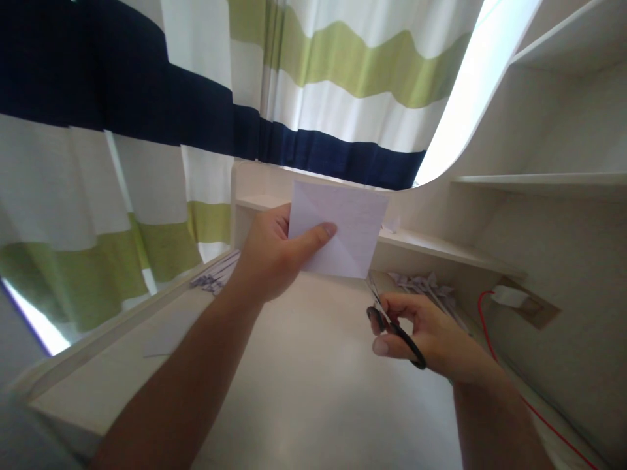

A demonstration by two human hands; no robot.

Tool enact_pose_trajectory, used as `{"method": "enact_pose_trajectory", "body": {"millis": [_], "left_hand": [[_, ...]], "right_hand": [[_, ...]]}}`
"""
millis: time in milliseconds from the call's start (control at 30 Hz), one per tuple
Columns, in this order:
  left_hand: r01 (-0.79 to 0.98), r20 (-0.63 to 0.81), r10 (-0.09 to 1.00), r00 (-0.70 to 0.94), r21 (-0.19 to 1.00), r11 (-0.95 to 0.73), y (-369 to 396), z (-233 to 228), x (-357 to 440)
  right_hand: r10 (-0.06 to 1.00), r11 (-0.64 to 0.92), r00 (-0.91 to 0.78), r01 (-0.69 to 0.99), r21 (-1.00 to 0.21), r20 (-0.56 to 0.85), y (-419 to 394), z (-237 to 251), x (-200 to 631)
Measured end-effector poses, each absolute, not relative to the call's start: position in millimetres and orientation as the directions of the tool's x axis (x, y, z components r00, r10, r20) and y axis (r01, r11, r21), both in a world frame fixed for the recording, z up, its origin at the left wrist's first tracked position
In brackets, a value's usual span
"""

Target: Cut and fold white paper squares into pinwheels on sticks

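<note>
Left hand [267, 258] pinches paper [343, 225]; right hand [431, 333] fingers clamped on scissors [392, 320]. Risk: one-edge hold lets paper flex, cut wanders.

Daylight through curtain [343, 78], window gap [470, 98] blown out; soft shadows, edges warped, slight blur.

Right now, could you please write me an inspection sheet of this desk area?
Surface: pale desk, mostly bare in the middle.
Job's things: folded white paper held up above the desk; black-handled scissors at its lower edge.
Clutter: paper strips under the shelf; more strips and a flat sheet on the left.
Grips: left hand pinches the paper; right hand holds the scissors.
Cables: red cable along the right wall.
Surroundings: striped curtain, white shelves.
</note>
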State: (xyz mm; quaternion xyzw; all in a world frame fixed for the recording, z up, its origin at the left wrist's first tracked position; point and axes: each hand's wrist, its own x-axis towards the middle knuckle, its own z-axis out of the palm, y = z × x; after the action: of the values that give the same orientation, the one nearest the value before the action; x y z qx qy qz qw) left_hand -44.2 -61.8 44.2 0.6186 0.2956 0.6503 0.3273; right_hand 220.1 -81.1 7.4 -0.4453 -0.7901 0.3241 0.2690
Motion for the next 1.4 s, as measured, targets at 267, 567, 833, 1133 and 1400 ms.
{"method": "enact_pose_trajectory", "body": {"millis": [267,567,833,1133,1400], "left_hand": [[0.004,0.646,0.764,-0.006,0.764,-0.646,-60.4,40.8,-37.8],[-0.041,0.648,0.761,0.019,0.762,-0.647,-63.3,41.1,-37.4],[-0.020,0.645,0.764,0.009,0.764,-0.645,-63.7,41.1,-37.3],[-0.035,0.654,0.757,0.008,0.756,-0.653,-58.9,37.2,-37.4],[-0.029,0.643,0.766,-0.001,0.765,-0.643,-54.6,34.0,-39.3]], "right_hand": [[0.870,0.394,-0.473,0.498,-0.773,0.139,-81.5,6.8,220.0],[0.865,0.396,-0.480,0.469,-0.789,0.149,-82.6,6.6,219.7],[0.874,0.383,-0.464,0.475,-0.792,0.144,-84.3,7.2,217.1],[0.887,0.347,-0.443,0.450,-0.823,0.132,-82.5,5.0,218.5],[0.897,0.323,-0.428,0.460,-0.827,0.112,-79.6,0.4,218.5]]}}
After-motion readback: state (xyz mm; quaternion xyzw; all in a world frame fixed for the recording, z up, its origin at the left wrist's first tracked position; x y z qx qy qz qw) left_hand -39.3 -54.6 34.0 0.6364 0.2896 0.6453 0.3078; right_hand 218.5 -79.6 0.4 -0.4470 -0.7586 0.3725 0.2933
